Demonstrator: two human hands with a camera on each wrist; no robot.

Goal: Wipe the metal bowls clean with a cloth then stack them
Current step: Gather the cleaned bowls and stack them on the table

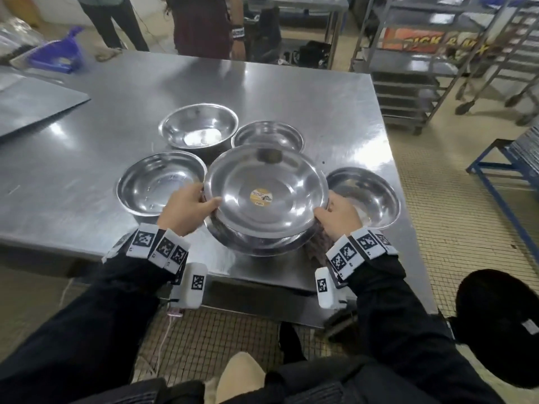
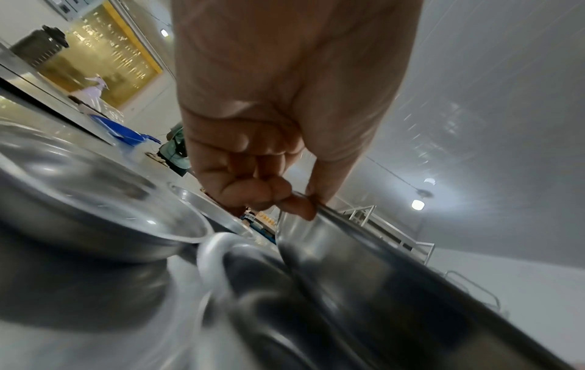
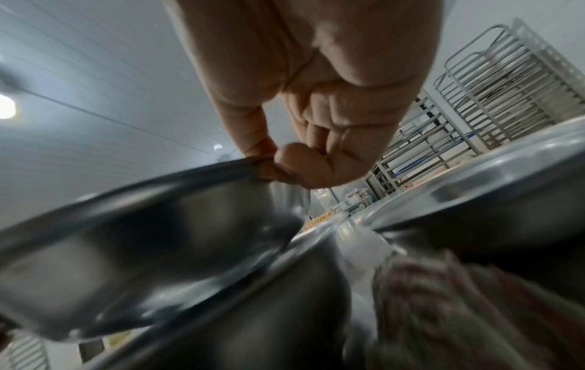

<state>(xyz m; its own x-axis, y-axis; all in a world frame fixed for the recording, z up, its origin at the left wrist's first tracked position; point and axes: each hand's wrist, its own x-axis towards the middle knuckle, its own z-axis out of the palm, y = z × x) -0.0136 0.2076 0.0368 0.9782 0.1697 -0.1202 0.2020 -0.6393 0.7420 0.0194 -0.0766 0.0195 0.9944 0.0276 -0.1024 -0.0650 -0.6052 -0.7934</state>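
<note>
Left hand (image 1: 186, 209) and right hand (image 1: 339, 218) pinch opposite rims of the wide, round, stickered steel bowl (image 1: 267, 191), raised above another large steel bowl (image 1: 256, 243).

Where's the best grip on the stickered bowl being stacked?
On its thin rim, from opposite sides: left hand and right hand already pinch it there. The stickered bowl is wide, with smooth sloping walls, so only the rim gives fingers purchase.

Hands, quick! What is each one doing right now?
Left hand: pinches the rim of the stickered bowl.
Right hand: pinches the same bowl's opposite rim.
</note>
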